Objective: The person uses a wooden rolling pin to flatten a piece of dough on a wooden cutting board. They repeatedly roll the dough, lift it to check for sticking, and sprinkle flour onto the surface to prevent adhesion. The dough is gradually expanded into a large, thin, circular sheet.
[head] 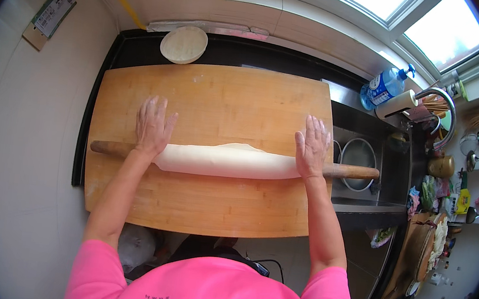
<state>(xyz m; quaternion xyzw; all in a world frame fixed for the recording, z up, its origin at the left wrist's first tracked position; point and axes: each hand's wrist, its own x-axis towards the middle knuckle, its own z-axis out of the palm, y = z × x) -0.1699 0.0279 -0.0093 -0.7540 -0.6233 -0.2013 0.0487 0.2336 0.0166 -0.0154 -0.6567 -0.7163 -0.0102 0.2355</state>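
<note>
A sheet of pale dough (229,164) is wrapped around a long wooden rolling pin (109,148), which lies crosswise on a large wooden board (202,205). The pin's bare, tapered ends stick out on both sides, the right one past the board's edge. A thin flap of dough shows along the far side of the roll. My left hand (152,127) rests flat over the roll's left end, fingers stretched forward and thumb apart. At the other end my right hand (313,150) lies likewise, palm down. Both hands look dusted with flour. Neither hand's fingers curl around the pin.
A pale bowl (184,45) stands behind the board at the back left. To the right is a sink (390,166) holding a metal basin (359,158), with a curved faucet (449,116) above it. A blue pump bottle (384,88) stands behind. A wall (25,125) borders the left.
</note>
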